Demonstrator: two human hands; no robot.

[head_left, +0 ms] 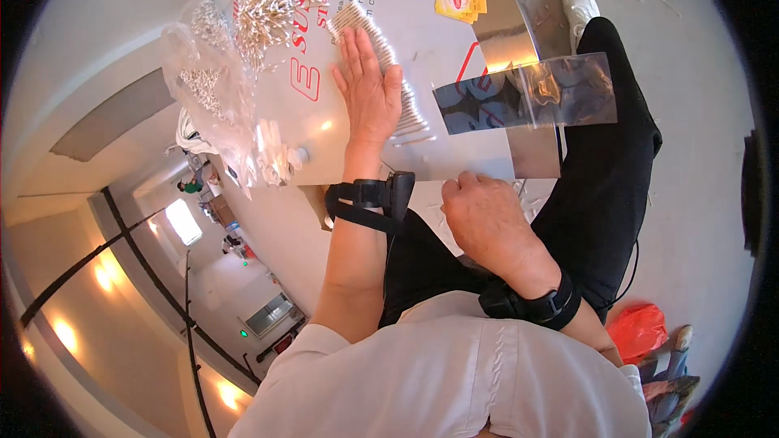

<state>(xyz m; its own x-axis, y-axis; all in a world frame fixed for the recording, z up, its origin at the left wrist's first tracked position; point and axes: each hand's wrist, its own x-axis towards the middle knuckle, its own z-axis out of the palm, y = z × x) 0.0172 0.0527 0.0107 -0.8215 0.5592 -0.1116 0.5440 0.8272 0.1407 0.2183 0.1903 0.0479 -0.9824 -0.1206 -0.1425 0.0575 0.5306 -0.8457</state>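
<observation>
Flat and spread, the left hand [369, 85] has no grip; it presses a neat row of cotton swabs [389, 73] against the surface [479, 154], apparently keeping them aligned. Right hand [487, 219] curls closed at the edge, holding unclear; clear plastic bag [527, 93] nearby.

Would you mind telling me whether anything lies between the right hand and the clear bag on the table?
Nothing visible does. The right hand sits at the table's near edge, the clear bag lies just beyond it, and only bare tabletop shows between them.
</observation>
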